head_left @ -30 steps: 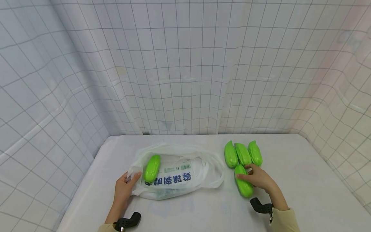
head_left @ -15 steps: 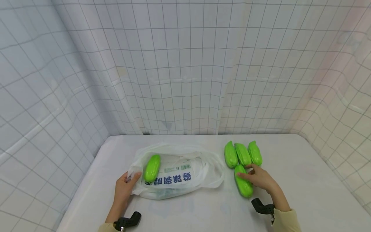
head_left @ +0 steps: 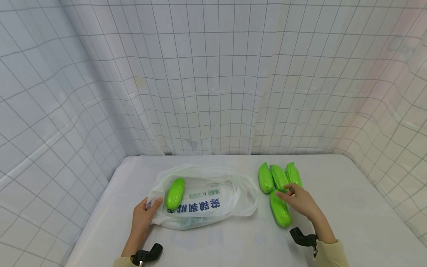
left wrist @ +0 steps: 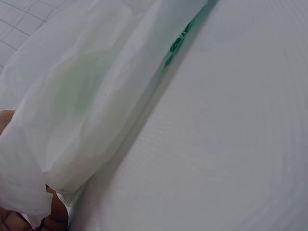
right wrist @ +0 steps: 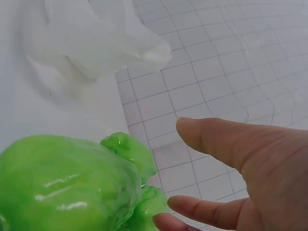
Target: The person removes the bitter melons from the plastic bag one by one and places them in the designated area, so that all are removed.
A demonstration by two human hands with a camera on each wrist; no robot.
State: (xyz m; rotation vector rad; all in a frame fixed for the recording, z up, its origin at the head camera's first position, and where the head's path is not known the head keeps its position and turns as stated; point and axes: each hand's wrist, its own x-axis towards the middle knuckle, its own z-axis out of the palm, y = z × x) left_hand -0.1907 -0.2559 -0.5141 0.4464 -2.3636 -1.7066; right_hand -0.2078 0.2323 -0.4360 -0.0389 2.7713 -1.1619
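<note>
My left hand [head_left: 144, 215] grips the left edge of a white plastic bag [head_left: 245, 198], thumb over the plastic. The bag lies with its mouth spread, blue lettering showing, and one glossy green gourd-like vegetable [head_left: 175, 193] inside. In the left wrist view, the bag [left wrist: 125, 96] shows a faint green patch through its film. My right hand [head_left: 300, 200] hovers over the far end of the nearest green gourd [head_left: 281, 211], fingers parted. In the right wrist view, the gourd [right wrist: 67, 187] lies apart from the spread thumb and fingers of the right hand [right wrist: 250, 178].
Behind the nearest gourd, three more lie side by side: a left one [head_left: 265, 178], a middle one [head_left: 279, 177] and a right one [head_left: 293, 175], partly behind the right hand. A white table [head_left: 220, 248] carries everything. Grid-patterned white curtains [head_left: 213, 92] hang at its back and sides.
My right hand has let go of the nearest gourd and lifted slightly up and away from it. That gourd stays in place. The left hand and the bag are unmoved.
</note>
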